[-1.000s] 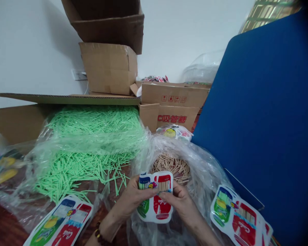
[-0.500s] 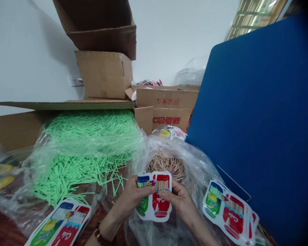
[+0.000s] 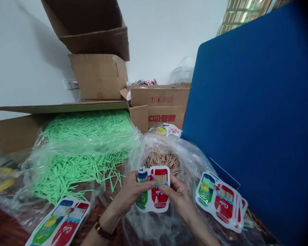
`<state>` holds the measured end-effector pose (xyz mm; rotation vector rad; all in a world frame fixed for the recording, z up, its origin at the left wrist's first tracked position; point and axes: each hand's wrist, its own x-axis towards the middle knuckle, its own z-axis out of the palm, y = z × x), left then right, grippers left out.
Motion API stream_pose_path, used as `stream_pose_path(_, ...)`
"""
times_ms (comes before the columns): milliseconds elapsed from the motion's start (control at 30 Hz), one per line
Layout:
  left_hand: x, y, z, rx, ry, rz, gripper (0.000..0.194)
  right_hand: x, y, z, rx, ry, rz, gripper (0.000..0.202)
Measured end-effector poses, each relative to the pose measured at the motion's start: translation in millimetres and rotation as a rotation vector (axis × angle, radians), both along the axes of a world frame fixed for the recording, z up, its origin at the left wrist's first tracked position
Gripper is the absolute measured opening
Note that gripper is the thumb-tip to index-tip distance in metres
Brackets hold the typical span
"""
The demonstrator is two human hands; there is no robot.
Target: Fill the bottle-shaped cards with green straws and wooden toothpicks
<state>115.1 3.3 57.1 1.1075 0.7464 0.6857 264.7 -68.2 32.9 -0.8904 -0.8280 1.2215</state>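
A packet (image 3: 160, 201) printed with a green bottle and a red cola bottle is held upright between both hands; brown sticks show in its red window, green ones in the other. My left hand (image 3: 135, 191) pinches its left side, thumb across the front. My right hand (image 3: 176, 192) grips the right edge, thumb on the front. Just behind lie loose brown sticks (image 3: 161, 160) in a clear plastic bag. To the left, a heap of green sticks (image 3: 84, 160) spills from a plastic-lined box. Filled packets (image 3: 224, 204) overlap at the right; flat packets (image 3: 61, 222) lie front left.
Cardboard boxes (image 3: 99, 77) are stacked at the back left. Another box (image 3: 166, 97) with red lettering stands behind the brown sticks. A large blue panel (image 3: 246, 112) rises on the right. Crumpled clear plastic (image 3: 195, 160) covers much of the dark table.
The camera view has shifted, so most things appear a little further left. Both hands still hold the same packet, its left side slightly more folded in.
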Motion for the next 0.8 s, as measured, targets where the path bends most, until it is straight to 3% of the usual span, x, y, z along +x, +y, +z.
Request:
stream_pose_path(67, 0, -1, 1.1, 0.020, 0.014, -0.039, 0.025, -1, -2, 0.3, 0.015, -0.013, -0.030, 0.035)
stream_pose_path(267, -2, -4, 2.8, 0.044, -0.029, 0.026, 0.022, -7, -1, -2.7, 0.017, -0.027, -0.032, 0.026)
stream_pose_path(567, -14, -10, 12.5, 0.052, -0.044, 0.035, 0.028, -14, -7, 15.9, 0.012, -0.029, 0.085, 0.035)
stream_pose_path(800, -18, -16, 11.7, 0.071, -0.068, 0.013, 0.026, -20, -14, 11.2, 0.026, -0.104, 0.035, 0.032)
